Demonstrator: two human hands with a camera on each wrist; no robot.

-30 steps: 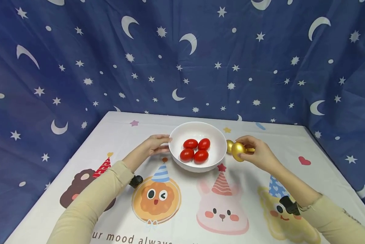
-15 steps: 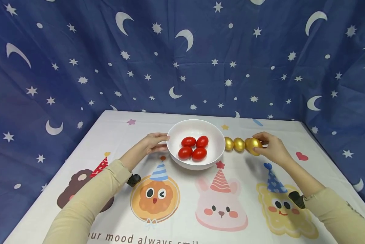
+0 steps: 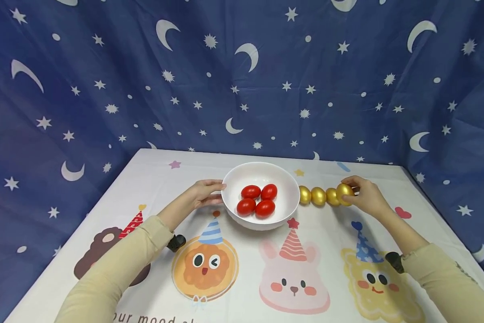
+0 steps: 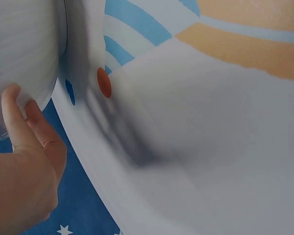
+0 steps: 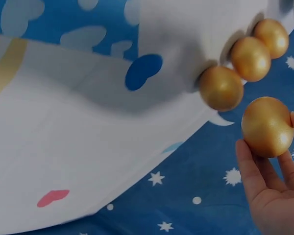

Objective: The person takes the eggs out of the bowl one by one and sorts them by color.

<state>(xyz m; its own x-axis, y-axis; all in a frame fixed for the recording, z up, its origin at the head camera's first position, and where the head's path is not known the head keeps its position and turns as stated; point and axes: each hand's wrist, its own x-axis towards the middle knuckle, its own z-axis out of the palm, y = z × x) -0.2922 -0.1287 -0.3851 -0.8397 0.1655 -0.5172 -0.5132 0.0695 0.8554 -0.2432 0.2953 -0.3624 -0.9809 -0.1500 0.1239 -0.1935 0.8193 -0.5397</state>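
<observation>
A white bowl [image 3: 280,215] stands on the table, holding several red cherry tomatoes [image 3: 250,192]. My left hand [image 3: 204,194] grips the bowl's left side, thumb at the rim and fingers against the outer wall. In the left wrist view, two fingertips touch that wall. To the right of the bowl lies a row of three golden eggs [image 3: 318,196]. At the row's right end, my right hand [image 3: 365,195] pinches another golden egg [image 5: 268,127] between thumb and fingers. In the head view this egg overlaps the last one in the row.
The white tablecloth [image 3: 157,296] carries printed cartoon faces and lettering. Behind the table's far edge hangs a dark blue curtain [image 3: 205,67] with moons and stars. A black wrist device [image 3: 176,242] sits at the left sleeve.
My right hand has moved right from beside the bowl with its golden egg, bringing the row of eggs into view. My left hand stays at the bowl.
</observation>
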